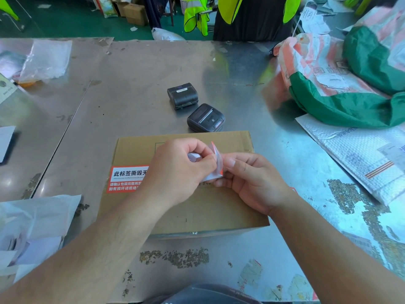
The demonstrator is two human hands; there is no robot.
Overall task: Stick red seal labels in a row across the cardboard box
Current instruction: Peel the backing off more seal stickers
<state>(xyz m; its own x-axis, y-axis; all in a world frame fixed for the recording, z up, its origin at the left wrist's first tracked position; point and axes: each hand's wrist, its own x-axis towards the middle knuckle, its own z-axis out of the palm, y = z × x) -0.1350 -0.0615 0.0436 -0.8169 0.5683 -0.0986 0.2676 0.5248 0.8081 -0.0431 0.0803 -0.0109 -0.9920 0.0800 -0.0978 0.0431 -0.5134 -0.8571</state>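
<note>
on the left of the cardboard box [188, 207] i see one red seal label [127, 178] already stuck flat, its right end hidden behind the left hand [177, 172]. that hand is closed, thumb and fingers pinched on a white backing strip [194, 157]. just right of it, a fresh label [218, 160] stands curled between both hands above the box middle, not yet touching the cardboard. the right hand [252, 183] is closed too, its fingertips clamped on the label's lower edge (the exact contact point is partly hidden).

risk 1: the curled label folds onto its own adhesive as the backing comes off; cause, slack between the two pinches.
risk 2: it lands skewed or off the line of the first label; cause, my view of that label's right end is blocked.
risk 3: adhesive grabs a fingertip and tears the label.
</note>
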